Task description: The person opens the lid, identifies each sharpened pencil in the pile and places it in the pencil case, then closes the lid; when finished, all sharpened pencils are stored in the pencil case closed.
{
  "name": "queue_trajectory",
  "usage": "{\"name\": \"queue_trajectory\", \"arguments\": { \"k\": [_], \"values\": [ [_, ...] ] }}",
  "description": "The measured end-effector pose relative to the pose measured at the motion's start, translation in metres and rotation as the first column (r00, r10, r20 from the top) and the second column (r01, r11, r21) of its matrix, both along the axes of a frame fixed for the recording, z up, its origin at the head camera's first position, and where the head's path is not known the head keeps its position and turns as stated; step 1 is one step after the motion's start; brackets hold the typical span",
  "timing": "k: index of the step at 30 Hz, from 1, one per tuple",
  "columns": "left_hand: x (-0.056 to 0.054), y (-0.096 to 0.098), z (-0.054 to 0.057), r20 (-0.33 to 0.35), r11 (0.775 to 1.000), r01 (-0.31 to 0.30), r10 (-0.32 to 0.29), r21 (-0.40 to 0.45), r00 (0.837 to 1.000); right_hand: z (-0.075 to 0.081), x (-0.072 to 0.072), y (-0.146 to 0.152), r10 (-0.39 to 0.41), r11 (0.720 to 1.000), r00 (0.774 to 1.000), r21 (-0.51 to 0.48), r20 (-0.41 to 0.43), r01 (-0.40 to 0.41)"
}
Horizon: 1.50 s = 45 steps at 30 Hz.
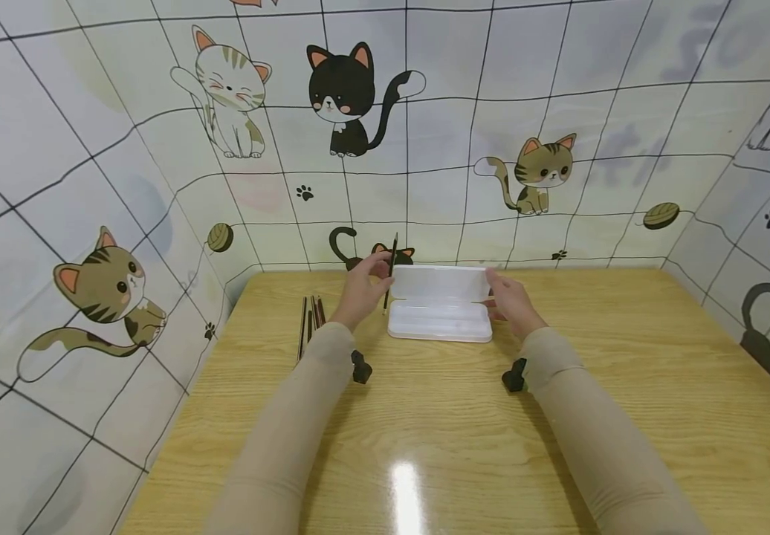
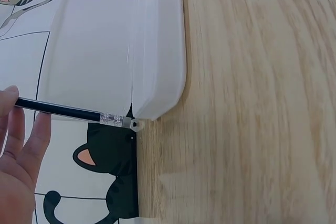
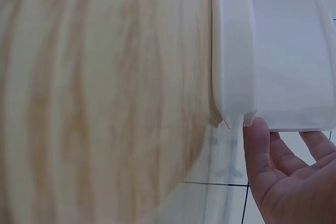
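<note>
My left hand (image 1: 361,290) pinches a dark pencil (image 1: 394,256) between thumb and fingers, beside the left end of a white plastic pencil case (image 1: 440,331). In the left wrist view, the metal ferrule and eraser end of the pencil (image 2: 111,119) point down near the case's corner. The case lies with its lid (image 1: 440,282) raised at the back and its long tray facing me. My right hand (image 1: 513,303) holds the lid's right edge. In the right wrist view its fingers (image 3: 258,142) meet that edge, their tips partly hidden behind the lid.
Several dark pencils (image 1: 309,318) lie on the wooden table (image 1: 452,416) left of the case, partly hidden by my left arm. A cat-patterned cloth (image 1: 452,171) rises behind the table and at both sides.
</note>
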<state>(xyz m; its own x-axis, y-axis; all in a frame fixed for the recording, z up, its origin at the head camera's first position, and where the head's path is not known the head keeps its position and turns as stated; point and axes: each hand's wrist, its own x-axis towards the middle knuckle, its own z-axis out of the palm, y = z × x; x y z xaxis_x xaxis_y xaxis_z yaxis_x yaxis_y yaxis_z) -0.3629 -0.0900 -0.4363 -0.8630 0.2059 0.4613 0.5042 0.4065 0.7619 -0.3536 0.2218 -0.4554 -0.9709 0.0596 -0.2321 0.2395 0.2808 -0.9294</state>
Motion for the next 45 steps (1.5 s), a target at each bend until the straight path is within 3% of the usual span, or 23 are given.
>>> {"name": "queue_trajectory", "arguments": {
  "k": [9,21,27,36,45],
  "values": [
    [-0.003,0.013,0.000,0.021,1.000,-0.019,0.019,0.005,1.000,-0.002,-0.001,0.001,0.013,1.000,1.000,-0.008,-0.009,-0.013],
    [-0.004,0.022,-0.003,-0.012,0.999,-0.022,0.022,-0.028,1.000,-0.002,-0.004,-0.003,0.019,0.999,1.000,-0.033,0.001,-0.019],
    [-0.005,0.022,-0.008,-0.011,0.997,-0.022,0.021,-0.073,1.000,-0.003,-0.003,-0.003,0.027,0.999,1.000,-0.038,-0.005,-0.028],
    [-0.009,0.022,-0.016,-0.082,0.986,0.004,-0.018,-0.167,0.996,0.000,-0.002,-0.002,0.049,0.998,0.999,-0.048,0.005,-0.049],
    [-0.012,0.026,-0.021,-0.032,0.957,0.066,-0.078,-0.283,0.996,0.003,-0.003,-0.001,0.048,0.998,0.998,-0.052,0.029,-0.047]
  ]
}}
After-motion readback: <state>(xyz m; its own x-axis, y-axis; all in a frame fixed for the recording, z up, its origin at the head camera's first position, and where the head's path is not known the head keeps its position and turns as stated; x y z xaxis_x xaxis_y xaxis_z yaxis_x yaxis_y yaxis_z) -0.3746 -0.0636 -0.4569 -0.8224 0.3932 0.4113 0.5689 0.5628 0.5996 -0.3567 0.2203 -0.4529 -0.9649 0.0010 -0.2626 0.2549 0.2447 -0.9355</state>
